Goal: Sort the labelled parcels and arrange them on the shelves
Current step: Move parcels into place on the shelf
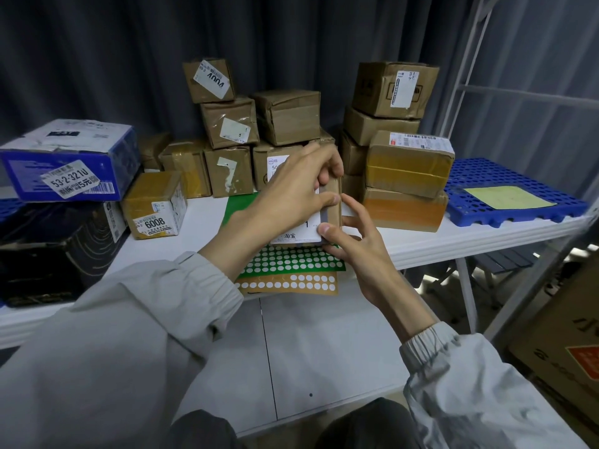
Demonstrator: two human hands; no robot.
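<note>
- The left hand (pixel 293 186) comes in over the top of a small brown cardboard parcel with a white printed label (pixel 324 218), fingers curled down its far side and thumb laid across the near face, gripping it.
- The right hand (pixel 353 244) meets the same parcel from below and the right, thumb tip pressed on the label's lower corner, fingers curled against the parcel's right side.
- Both hands are close together, clamped on this one parcel, which is held upright just above the white table (pixel 324 335).
- Under the parcel lie a green sheet of round white stickers (pixel 291 262) and, nearer the person, a tan sheet of round white stickers (pixel 291 283).
- Behind stand stacked brown cardboard boxes (pixel 285 116), one marked 4004 (pixel 210 80).
- To the left sit a yellow-taped box labelled 6008 (pixel 152 205) and a blue printed carton (pixel 71 158) resting on a black box (pixel 55 251).
- To the right, a blue perforated plastic pallet (pixel 479 207) carries a pale yellow sheet (pixel 509 196).
</note>
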